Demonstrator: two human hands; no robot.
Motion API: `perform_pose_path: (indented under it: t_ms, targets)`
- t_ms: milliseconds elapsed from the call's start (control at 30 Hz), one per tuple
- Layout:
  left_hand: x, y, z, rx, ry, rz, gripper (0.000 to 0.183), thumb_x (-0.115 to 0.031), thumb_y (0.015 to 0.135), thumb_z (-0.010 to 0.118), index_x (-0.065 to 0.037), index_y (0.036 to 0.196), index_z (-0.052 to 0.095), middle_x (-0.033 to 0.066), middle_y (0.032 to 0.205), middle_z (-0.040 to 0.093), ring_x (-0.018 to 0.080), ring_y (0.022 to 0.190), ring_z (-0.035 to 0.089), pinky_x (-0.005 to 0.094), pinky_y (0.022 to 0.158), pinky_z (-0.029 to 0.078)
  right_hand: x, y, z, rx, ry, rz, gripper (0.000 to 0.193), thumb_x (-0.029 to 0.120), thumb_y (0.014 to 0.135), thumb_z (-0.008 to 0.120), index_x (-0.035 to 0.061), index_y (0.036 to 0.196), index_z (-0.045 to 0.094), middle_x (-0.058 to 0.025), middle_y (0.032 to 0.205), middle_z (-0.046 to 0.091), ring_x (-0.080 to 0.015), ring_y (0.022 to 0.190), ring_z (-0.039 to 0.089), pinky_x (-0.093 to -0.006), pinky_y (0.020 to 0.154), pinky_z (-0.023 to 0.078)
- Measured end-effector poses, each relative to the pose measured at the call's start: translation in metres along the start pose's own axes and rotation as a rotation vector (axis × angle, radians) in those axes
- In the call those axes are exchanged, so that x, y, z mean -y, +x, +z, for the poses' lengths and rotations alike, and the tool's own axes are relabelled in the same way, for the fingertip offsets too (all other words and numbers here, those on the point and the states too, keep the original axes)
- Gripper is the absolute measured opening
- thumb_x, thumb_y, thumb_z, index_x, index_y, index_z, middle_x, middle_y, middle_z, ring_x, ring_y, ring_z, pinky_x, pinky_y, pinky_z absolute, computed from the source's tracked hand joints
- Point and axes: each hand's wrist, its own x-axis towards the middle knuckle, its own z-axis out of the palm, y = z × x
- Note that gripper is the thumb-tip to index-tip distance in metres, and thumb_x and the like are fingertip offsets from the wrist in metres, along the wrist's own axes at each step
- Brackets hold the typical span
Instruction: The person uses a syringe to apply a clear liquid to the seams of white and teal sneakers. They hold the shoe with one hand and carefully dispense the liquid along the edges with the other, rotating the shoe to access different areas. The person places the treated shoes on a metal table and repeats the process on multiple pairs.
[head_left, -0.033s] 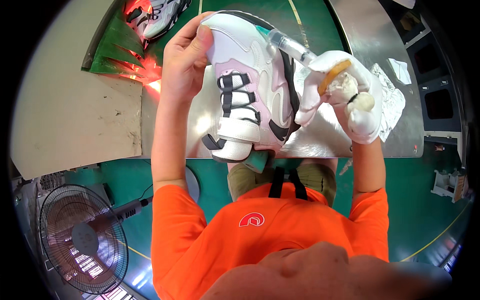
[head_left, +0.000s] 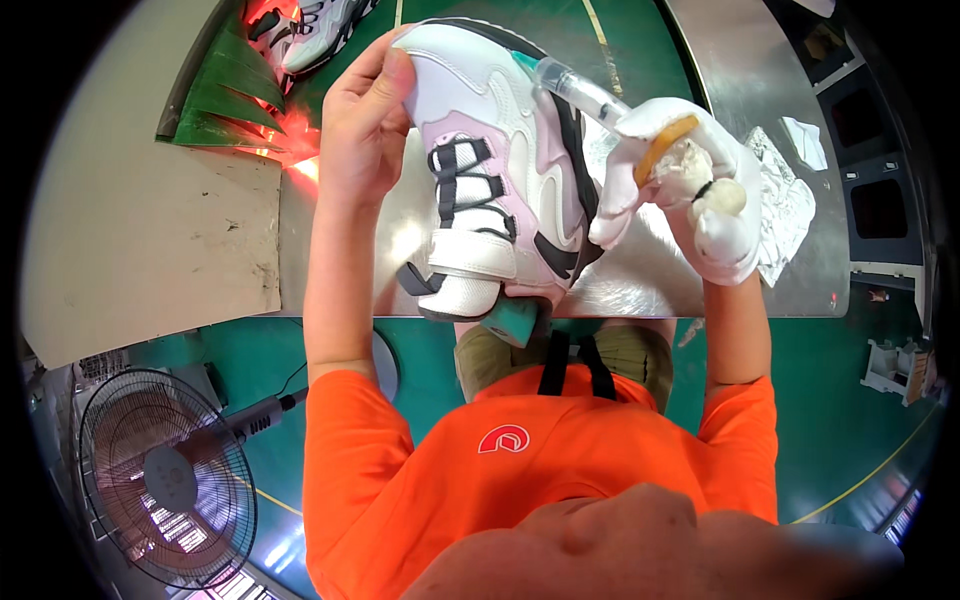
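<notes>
My bare left hand (head_left: 370, 112) is closed on the toe end of a white and lilac sneaker (head_left: 480, 165) with black laces and a heel strap. A green shoe last (head_left: 512, 320) sticks out of its opening. My right hand (head_left: 690, 190) wears a white glove and closes round a clear syringe (head_left: 575, 88). The syringe's green tip (head_left: 523, 60) is at the edge between the upper and the dark sole; whether it touches cannot be seen. A tan band (head_left: 664, 150) and a whitish bundle (head_left: 684, 172) tied with black also sit in this hand.
Sneakers (head_left: 322, 40) lie at the far left by green flaps (head_left: 225, 95) with red light behind. A green belt (head_left: 560, 30) runs beyond the metal table (head_left: 640, 285). Crumpled white cloth (head_left: 785, 215) lies right of my glove. A standing fan (head_left: 168, 478) is lower left.
The sneaker has shifted very slightly to the left with my left hand. My right hand keeps the syringe at nearly the same spot along the sole edge.
</notes>
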Motion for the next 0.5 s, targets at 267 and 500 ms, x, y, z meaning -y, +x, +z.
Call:
perform_pose_path:
  t_ms: [267,500]
  targets:
    - [0.029,-0.002,-0.026,-0.239,-0.084,-0.125,0.04,-0.032,0.097,0.058,0.003,0.116,0.059,0.009,0.107,0.067,0.0155,0.096,0.065,0.0271,0.083,0.05,-0.028,0.014,-0.012,-0.043,0.046,0.051,0.047,0.009,0.073,0.054,-0.006,0.117,0.057,-0.0136,0.083,0.064,-0.0222,0.075,0.067,-0.0307,0.072,0.054]
    - [0.045,-0.002,-0.04,-0.351,-0.177,-0.261,0.043,-0.035,0.099,0.053,0.004,0.113,0.059,0.0115,0.107,0.067,0.0192,0.097,0.064,0.032,0.087,0.05,-0.035,0.012,-0.014,-0.123,0.089,0.166,0.049,0.01,0.073,0.056,-0.0087,0.119,0.055,-0.0167,0.083,0.064,-0.0246,0.072,0.068,-0.0328,0.067,0.056]
